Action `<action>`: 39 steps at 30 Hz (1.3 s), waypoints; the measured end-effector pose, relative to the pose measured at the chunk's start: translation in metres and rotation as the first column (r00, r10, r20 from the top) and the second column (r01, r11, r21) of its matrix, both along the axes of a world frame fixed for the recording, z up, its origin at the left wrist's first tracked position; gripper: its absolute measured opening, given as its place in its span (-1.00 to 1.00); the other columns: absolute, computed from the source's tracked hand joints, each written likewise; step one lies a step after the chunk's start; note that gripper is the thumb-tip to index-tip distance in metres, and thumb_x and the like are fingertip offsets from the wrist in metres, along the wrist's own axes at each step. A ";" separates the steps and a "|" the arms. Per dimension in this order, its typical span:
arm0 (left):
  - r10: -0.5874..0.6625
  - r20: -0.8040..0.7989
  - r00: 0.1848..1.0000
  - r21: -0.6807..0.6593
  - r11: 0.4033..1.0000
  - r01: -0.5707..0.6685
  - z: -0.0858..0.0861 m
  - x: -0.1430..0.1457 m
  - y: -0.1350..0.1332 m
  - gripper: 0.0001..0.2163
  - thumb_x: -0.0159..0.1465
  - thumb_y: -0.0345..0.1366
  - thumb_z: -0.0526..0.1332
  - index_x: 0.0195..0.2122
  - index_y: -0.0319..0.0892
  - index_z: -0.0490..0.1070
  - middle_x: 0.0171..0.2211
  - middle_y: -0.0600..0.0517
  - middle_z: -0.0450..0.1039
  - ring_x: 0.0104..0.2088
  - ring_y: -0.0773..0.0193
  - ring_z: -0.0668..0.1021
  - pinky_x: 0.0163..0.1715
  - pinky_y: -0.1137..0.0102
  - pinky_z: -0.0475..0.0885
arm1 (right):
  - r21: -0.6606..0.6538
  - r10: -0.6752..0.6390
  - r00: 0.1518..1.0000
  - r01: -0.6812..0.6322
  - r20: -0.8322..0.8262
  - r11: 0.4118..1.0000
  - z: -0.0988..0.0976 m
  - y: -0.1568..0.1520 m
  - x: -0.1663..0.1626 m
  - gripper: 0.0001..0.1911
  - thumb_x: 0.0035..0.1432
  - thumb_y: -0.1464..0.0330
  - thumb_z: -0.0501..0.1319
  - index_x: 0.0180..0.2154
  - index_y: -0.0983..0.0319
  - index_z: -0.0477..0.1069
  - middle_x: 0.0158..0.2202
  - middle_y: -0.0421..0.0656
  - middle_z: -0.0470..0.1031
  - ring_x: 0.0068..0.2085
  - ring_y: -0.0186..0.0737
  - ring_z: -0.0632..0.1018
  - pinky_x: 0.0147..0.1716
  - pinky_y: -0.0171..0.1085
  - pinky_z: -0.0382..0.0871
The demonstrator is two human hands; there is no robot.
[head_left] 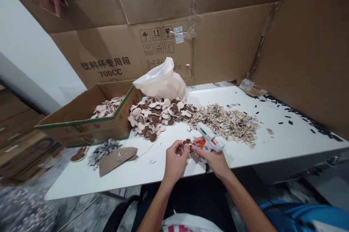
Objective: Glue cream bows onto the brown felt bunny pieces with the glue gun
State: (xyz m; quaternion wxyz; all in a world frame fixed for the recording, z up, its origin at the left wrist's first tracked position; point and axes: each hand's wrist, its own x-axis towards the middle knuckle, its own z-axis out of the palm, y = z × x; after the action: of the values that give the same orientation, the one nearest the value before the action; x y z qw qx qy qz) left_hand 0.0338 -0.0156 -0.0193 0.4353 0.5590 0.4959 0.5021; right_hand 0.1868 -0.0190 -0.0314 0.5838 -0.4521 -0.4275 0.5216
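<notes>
My left hand [174,159] pinches a small brown mouse-ear shaped felt piece [187,142] with a pale bow on it, just above the near edge of the white table [272,145]. My right hand [211,157] is wrapped round a white and orange glue gun [208,137], and its fingertips touch the same felt piece. Behind the hands lies a heap of brown and cream felt pieces [158,116]. To the right of that heap spreads a pile of small pale bows [229,121].
An open cardboard box [81,123] with more felt pieces stands at the left. A white plastic bag [162,81] sits behind the heap. Cardboard sheets [218,43] wall the back and right. Cardboard scraps [117,157] and black bits [286,117] litter the table.
</notes>
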 end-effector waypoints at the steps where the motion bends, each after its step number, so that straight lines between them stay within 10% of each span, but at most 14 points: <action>1: 0.003 -0.003 1.000 -0.003 1.000 -0.003 0.000 0.000 0.000 -0.75 0.27 -0.11 0.30 -0.33 -0.22 0.53 -0.47 0.05 0.46 -0.44 0.30 0.43 -0.41 0.44 0.30 | 0.001 0.003 1.000 -0.003 0.003 1.000 0.000 0.000 0.000 -0.56 -0.06 0.10 0.54 -0.21 0.20 0.56 -0.44 -0.20 0.58 -0.50 -0.24 0.52 -0.46 -0.24 0.43; 21: -0.086 0.031 0.996 0.064 0.994 0.084 0.003 -0.005 -0.004 -0.74 0.32 -0.08 0.27 -0.19 -0.19 0.57 -0.27 -0.06 0.58 -0.23 0.12 0.57 -0.18 0.35 0.42 | -0.008 -0.021 1.000 0.021 0.000 1.000 0.000 0.001 0.003 -0.58 -0.02 0.11 0.53 -0.21 0.22 0.56 -0.42 -0.17 0.57 -0.50 -0.21 0.53 -0.44 -0.22 0.44; 39: -0.010 -0.018 1.000 0.022 1.000 0.010 -0.001 -0.001 -0.002 -0.74 0.30 -0.09 0.29 -0.37 -0.19 0.49 -0.49 0.08 0.42 -0.44 0.29 0.41 -0.40 0.44 0.29 | 0.013 -0.002 1.000 0.002 -0.003 1.000 0.003 -0.001 -0.001 -0.54 -0.10 0.05 0.54 -0.25 0.19 0.57 -0.41 -0.18 0.59 -0.52 -0.22 0.52 -0.47 -0.21 0.45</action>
State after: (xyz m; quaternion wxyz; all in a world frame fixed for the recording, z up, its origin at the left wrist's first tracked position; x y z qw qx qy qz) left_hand 0.0327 -0.0177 -0.0199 0.4273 0.5706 0.4915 0.5003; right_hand 0.1855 -0.0196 -0.0286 0.5879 -0.4477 -0.4297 0.5189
